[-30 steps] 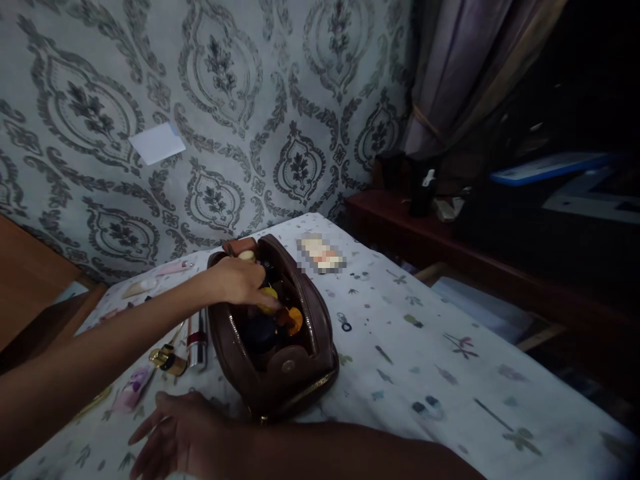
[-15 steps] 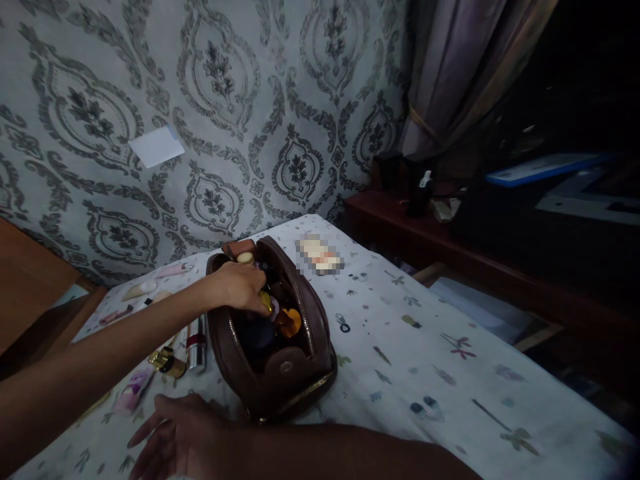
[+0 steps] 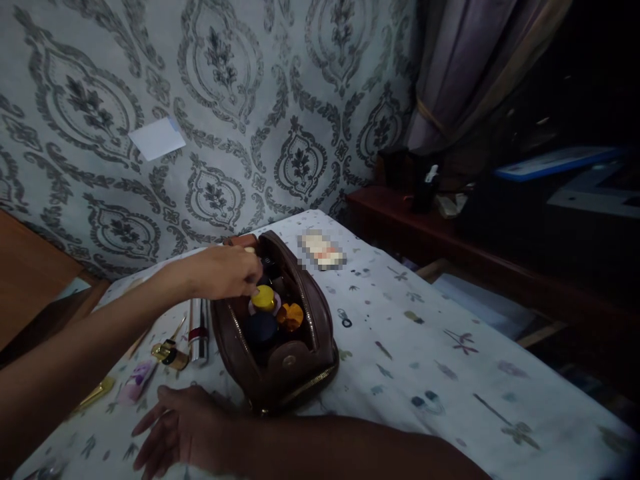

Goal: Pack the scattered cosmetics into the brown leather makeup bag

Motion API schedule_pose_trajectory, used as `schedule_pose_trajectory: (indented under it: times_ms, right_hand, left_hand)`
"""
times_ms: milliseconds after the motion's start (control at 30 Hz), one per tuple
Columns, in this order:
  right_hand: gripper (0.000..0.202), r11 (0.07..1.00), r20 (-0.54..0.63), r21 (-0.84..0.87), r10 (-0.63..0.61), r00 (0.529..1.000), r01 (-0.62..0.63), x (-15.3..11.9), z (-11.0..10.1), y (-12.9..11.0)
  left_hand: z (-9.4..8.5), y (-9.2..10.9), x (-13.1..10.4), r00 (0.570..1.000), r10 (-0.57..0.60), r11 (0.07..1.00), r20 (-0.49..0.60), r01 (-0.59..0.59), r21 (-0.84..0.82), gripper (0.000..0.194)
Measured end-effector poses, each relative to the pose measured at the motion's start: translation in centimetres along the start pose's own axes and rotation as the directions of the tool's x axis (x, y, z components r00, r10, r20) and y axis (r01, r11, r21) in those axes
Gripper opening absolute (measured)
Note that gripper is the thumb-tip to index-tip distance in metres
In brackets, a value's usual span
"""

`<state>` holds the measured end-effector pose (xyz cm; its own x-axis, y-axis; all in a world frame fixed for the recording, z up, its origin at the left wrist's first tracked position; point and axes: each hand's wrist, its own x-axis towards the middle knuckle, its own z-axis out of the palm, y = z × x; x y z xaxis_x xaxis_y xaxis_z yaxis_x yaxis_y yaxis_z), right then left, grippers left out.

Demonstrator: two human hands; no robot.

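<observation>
A dark brown zippered cosmetic bag (image 3: 323, 320) lies unzipped on the patterned cloth (image 3: 395, 400). My left hand (image 3: 230, 272) reaches over its left side, fingers closed, thumb against a yellow round container (image 3: 263, 298) at the bag's mouth. Its other fingertips are hidden. Inside the bag are a dark round item (image 3: 261, 330), an orange scalloped item (image 3: 291, 317) and other small things. My right hand (image 3: 187, 427) lies in front of the bag, fingers spread, holding nothing. Close to it are a pink-purple tube (image 3: 136, 381), a gold-capped bottle (image 3: 170, 355) and a silver tube (image 3: 199, 333).
A blurred-out flat object (image 3: 323, 251) sits beyond the bag. A gold item (image 3: 95, 393) rests under the left forearm. Damask wallpaper (image 3: 220, 133) rises behind. To the right stand a dark red desk (image 3: 370, 207) and an open drawer (image 3: 470, 307).
My left hand has drawn slightly left, and the yellow container shows more fully at its fingertips. My right hand stays nearly where it was, fingers apart.
</observation>
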<state>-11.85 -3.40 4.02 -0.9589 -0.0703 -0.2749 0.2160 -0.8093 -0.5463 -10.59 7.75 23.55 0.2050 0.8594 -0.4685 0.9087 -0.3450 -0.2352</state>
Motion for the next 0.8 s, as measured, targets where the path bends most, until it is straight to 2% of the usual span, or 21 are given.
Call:
schedule_pose_trajectory:
  times_ms: [100,300,467,800]
  right_hand:
    - [0.068,1.0,0.006,-0.002,-0.007,1.0,0.007,0.3,-0.1,0.1]
    - [0.066,1.0,0.032,0.001,0.01,0.999,-0.01,0.9,-0.5,0.2]
    - [0.063,1.0,0.034,0.017,-0.013,0.999,0.013,0.5,-0.4,0.2]
    - [0.059,1.0,0.03,0.006,-0.019,0.999,0.018,0.7,-0.4,0.5]
  left_hand:
    - [0.4,0.6,-0.5,0.992,0.104,0.988,0.067,-0.096,-0.12,0.017]
    - [1.7,1.1,-0.4,0.982,0.169,0.983,0.08,-0.163,-0.08,0.035]
    - [1.4,2.0,0.3,0.974,0.148,0.987,0.173,-0.156,0.035,0.042]
    - [1.8,3.7,1.9,0.96,0.158,0.973,0.232,-0.191,0.129,0.033]
